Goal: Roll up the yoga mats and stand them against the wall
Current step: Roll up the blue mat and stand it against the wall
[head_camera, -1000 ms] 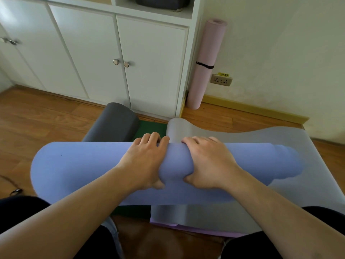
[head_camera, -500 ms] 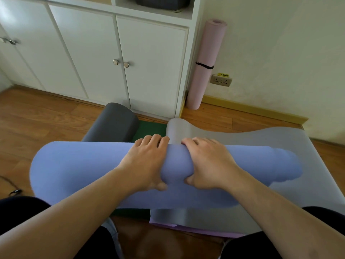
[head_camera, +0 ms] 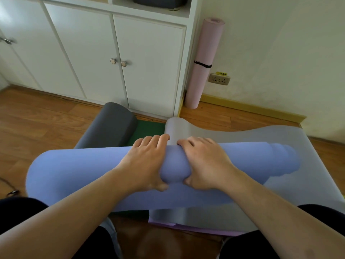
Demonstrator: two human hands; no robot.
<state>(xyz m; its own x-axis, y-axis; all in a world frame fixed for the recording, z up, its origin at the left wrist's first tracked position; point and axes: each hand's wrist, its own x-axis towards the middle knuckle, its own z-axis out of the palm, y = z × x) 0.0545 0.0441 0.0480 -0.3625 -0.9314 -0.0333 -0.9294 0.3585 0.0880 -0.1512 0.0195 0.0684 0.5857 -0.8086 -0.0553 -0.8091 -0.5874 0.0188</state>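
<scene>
Our left hand (head_camera: 147,161) and right hand (head_camera: 203,163) clamp side by side around the periwinkle foam yoga-mat roll (head_camera: 74,172), lying across the flat grey mat (head_camera: 280,139); we should keep the right end's layers aligned, since they telescope.

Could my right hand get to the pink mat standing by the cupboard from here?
Probably not without letting go. The right hand grips the blue mat, and the pink mat stands against the wall beyond the grey mat and bare floor, seemingly beyond arm's reach.

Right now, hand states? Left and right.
Left hand: gripping the blue mat roll.
Right hand: gripping the same roll.
</scene>
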